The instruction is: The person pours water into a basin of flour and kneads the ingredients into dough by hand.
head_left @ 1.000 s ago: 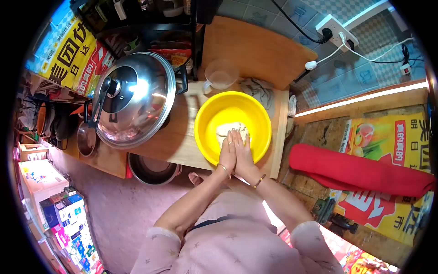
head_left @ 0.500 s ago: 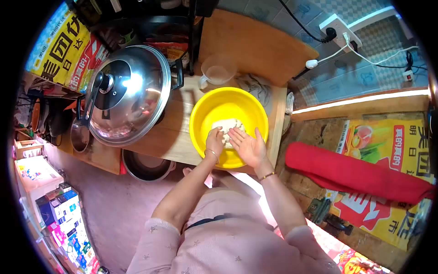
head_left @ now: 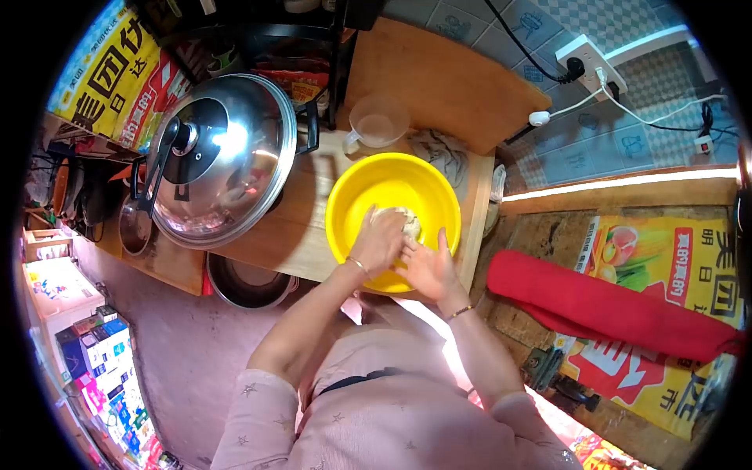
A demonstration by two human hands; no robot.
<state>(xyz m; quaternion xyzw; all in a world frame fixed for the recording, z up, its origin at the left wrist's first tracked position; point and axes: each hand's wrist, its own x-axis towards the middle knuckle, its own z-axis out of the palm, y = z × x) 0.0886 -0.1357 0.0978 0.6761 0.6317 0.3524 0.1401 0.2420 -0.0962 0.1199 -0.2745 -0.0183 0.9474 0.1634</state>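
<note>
A lump of pale dough lies in the yellow plastic basin, partly covered by my hands. My left hand reaches over the dough's left side with its fingers stretched out, seemingly touching it. Just below and to the right of the dough, my right hand is turned partly palm up. Its thumb points up and its fingers are apart, the tips near the dough and the left hand. Neither hand is wrapped round the dough.
A large lidded steel pot stands left of the basin. Behind the basin are a clear plastic cup and a grey cloth. A red roll lies on the right-hand table. Below the counter sits a dark pan.
My left hand has moved up and over the dough, its fingers now stretched out. My right hand has drawn slightly down, off the dough. The view has shifted slightly.
</note>
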